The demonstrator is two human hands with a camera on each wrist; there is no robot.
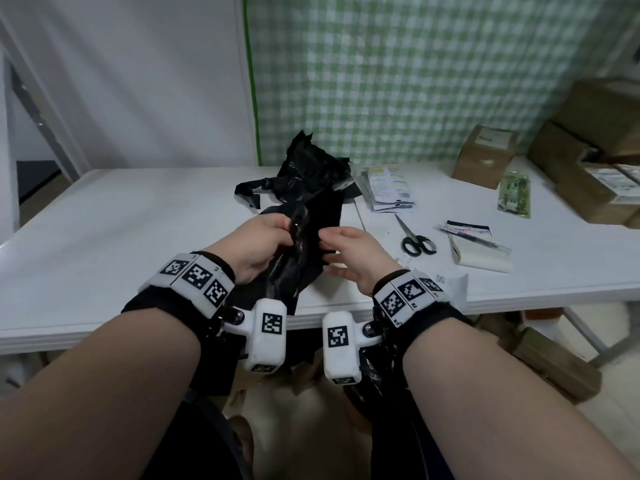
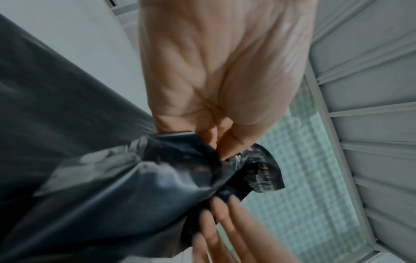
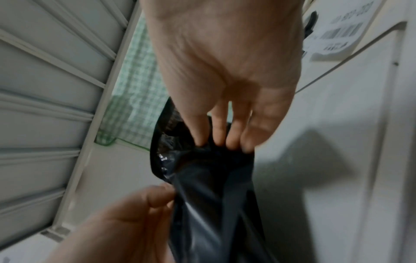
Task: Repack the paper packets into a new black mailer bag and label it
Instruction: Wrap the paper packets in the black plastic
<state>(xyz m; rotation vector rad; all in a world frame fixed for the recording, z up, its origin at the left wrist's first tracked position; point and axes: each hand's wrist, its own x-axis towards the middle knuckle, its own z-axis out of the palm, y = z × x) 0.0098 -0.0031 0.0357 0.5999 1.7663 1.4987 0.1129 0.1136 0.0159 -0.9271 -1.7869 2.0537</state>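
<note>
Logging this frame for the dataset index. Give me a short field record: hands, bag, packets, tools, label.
left hand: grips the new black mailer bag at its mouth
right hand: fingers straight, touching the bag's edge
bag state: held above the table edge, nothing visibly inside
old bag: torn, crumpled, lying behind the hands
paper packets: stacked on the table, right of the old bag
scissors: lying flat, unused
pen: on a notepad
label sheet: barcode sheet on the table, not applied
</note>
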